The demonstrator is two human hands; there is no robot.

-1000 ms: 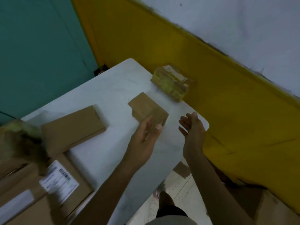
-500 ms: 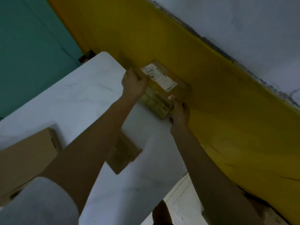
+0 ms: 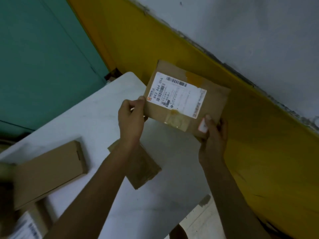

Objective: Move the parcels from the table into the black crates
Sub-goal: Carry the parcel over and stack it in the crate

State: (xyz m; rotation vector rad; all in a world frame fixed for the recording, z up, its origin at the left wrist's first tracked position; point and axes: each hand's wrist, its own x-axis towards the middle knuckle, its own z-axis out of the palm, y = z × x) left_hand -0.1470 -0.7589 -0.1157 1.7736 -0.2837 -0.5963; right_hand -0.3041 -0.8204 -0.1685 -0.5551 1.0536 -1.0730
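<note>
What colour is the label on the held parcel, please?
The label is white with black print; head view.

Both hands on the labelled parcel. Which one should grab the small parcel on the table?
Left hand, likely: the small parcel lies directly under its forearm. The right hand is farther off, by the table edge, holding the labelled parcel.

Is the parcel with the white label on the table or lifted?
Lifted: the left hand and right hand grip the parcel by its edges, above the table.
</note>
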